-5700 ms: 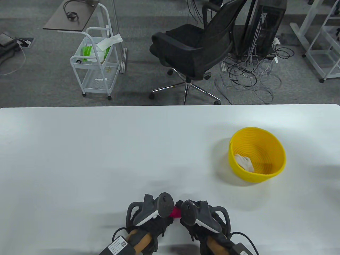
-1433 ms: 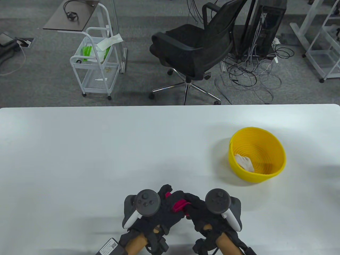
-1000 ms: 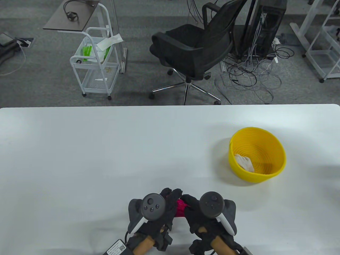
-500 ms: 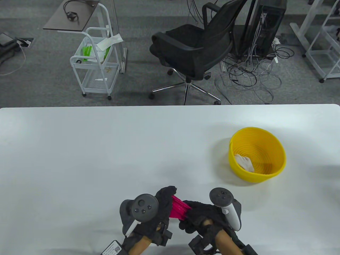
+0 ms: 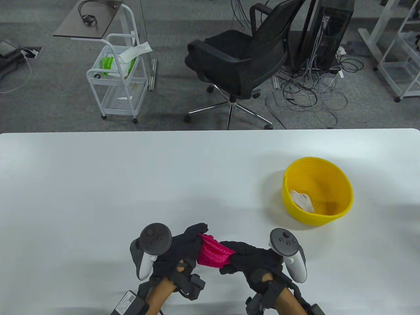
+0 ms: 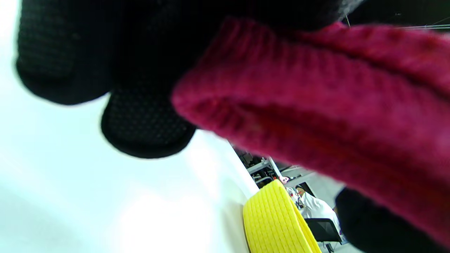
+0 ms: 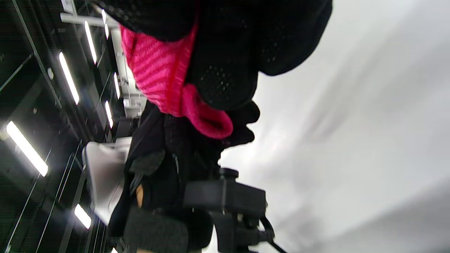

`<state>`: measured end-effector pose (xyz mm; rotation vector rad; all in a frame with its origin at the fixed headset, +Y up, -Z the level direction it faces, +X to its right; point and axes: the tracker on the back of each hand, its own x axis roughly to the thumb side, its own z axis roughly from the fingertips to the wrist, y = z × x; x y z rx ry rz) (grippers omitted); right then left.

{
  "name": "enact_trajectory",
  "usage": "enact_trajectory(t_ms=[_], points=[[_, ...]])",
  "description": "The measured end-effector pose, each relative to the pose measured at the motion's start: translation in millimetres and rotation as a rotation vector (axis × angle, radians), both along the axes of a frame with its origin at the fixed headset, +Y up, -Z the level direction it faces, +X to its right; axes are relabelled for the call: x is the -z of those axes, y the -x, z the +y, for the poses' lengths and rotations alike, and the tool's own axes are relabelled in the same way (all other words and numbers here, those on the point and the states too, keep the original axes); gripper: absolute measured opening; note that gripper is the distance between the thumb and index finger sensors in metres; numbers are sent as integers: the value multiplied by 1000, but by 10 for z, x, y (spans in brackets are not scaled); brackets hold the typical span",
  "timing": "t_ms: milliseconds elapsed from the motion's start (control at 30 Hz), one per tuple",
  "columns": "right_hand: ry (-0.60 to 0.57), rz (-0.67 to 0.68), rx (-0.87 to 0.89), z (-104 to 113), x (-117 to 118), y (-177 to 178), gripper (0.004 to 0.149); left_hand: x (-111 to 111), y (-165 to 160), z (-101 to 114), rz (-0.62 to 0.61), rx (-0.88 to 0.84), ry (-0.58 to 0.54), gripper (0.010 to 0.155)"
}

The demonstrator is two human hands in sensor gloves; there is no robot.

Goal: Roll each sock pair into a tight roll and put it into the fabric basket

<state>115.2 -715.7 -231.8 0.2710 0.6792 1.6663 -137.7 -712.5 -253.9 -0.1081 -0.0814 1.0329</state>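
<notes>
Gripping the pink sock roll (image 5: 212, 254) from both ends above the table's (image 5: 98, 183) near edge, your left hand (image 5: 178, 251) and right hand (image 5: 254, 259) curl around soft, springy knit, probably best pinched at its cuff.

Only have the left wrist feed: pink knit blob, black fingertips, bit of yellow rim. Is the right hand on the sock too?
Observer: Yes. In the table view the right hand grips the pink sock opposite the left hand.
Operator: Anything in the basket?
Observer: One white roll lies inside the yellow basket.
Operator: Basket on which side?
Observer: On the person's right, farther up the table than the hands.
</notes>
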Motion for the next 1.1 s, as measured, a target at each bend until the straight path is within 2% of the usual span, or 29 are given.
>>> enact_trajectory(t_ms=[67, 200, 267, 433, 533, 633, 733, 800, 867, 933, 1000, 1067, 1100], points=[[5, 19, 0, -2, -5, 20, 42, 11, 16, -15, -6, -43, 37, 49], [-36, 63, -66, -16, -14, 58, 39, 20, 80, -67, 20, -234, 108, 47], [-36, 87, -69, -21, -10, 59, 39, 36, 107, -103, -4, -349, 151, 46], [-68, 47, -189, -51, 37, -11, 35, 10, 99, -28, -69, -484, 74, 43], [-15, 2, -166, -89, 41, -38, 34, 18, 45, 9, -161, -533, 48, 42], [-19, -32, -183, -100, 49, -56, 34, 43, 34, -8, -207, -538, 71, 42], [24, -89, -134, -104, 64, -100, 35, 64, 9, -27, -290, -613, 92, 42], [27, -100, -113, -100, 73, -124, 35, 52, -33, -20, -342, -620, 120, 41], [26, -129, -112, -100, 70, -144, 35, 56, -44, -22, -328, -589, 121, 41], [42, -112, -56, -94, 64, -144, 35, 71, -33, -59, -386, -593, 170, 40], [50, -120, -24, -81, 59, -157, 36, 66, 6, -77, -311, -588, 141, 39], [44, -134, 18, -57, 70, -190, 36, 59, 26, -78, -291, -515, 114, 39], [45, -140, 87, -27, 71, -228, 36, 56, 33, -83, -299, -401, 88, 40]])
